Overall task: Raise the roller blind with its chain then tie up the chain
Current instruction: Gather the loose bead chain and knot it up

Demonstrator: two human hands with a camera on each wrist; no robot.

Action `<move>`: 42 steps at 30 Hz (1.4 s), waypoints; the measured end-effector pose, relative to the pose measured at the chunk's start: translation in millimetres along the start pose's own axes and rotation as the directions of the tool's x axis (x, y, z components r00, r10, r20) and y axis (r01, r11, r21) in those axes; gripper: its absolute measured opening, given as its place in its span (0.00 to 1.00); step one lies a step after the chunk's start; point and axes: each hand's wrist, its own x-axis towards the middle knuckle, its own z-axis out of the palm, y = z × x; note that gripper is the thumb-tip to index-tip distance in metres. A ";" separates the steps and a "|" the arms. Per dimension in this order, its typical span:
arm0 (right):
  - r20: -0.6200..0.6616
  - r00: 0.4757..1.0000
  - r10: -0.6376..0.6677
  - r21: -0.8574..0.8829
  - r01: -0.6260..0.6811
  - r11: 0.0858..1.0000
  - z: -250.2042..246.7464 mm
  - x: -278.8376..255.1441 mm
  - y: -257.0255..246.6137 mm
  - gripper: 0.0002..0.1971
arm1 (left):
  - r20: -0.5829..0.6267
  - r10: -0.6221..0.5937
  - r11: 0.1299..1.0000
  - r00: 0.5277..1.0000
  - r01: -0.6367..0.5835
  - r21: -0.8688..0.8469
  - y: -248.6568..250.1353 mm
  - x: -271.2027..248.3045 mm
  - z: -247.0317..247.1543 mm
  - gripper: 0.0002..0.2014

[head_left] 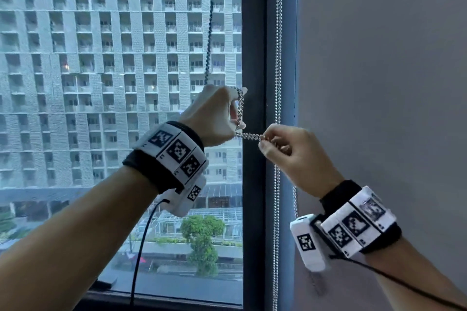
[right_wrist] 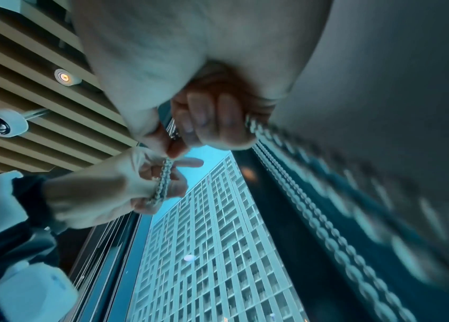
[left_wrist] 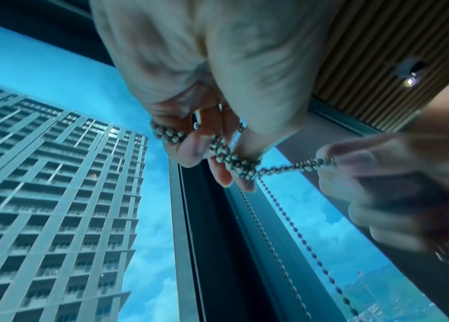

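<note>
A silver bead chain (head_left: 278, 32) hangs down the dark window frame beside a grey lowered blind (head_left: 379, 83). My left hand (head_left: 214, 114) is raised before the window pane, its fingers curled with several turns of chain (left_wrist: 234, 159) wound round them. A short taut stretch of chain (head_left: 249, 136) runs from it to my right hand (head_left: 293, 156), which pinches the end between thumb and forefinger. In the right wrist view the left hand (right_wrist: 124, 187) shows the wound chain (right_wrist: 162, 183), and loose chain strands (right_wrist: 314, 217) trail past the right fingers (right_wrist: 212, 126).
The dark window frame (head_left: 254, 184) stands upright between the pane and the blind. Another darker chain (head_left: 210, 20) hangs in front of the glass above my left hand. A slatted ceiling with a dome camera (right_wrist: 4, 123) is overhead. A high-rise shows through the glass.
</note>
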 end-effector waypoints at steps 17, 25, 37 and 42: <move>-0.292 0.955 -0.043 0.084 0.070 0.994 26.7 50.9 -26.4 0.09 | -0.047 0.121 0.992 0.992 -0.118 0.052 0.3 -9.2 -4.5 0.07; -0.215 0.909 0.356 0.337 -0.273 0.901 34.2 57.7 -13.5 0.10 | -0.084 0.194 0.979 0.977 -0.187 0.087 6.9 -16.3 3.9 0.14; -0.174 0.946 0.274 0.516 -0.150 0.844 27.9 34.9 -15.4 0.16 | -0.054 0.167 0.982 0.985 -0.161 0.100 8.9 -17.4 1.7 0.07; -0.153 0.948 0.281 0.592 -0.139 0.794 22.1 29.1 -17.1 0.20 | -0.065 0.146 0.988 0.987 -0.142 0.062 7.5 -16.7 4.3 0.14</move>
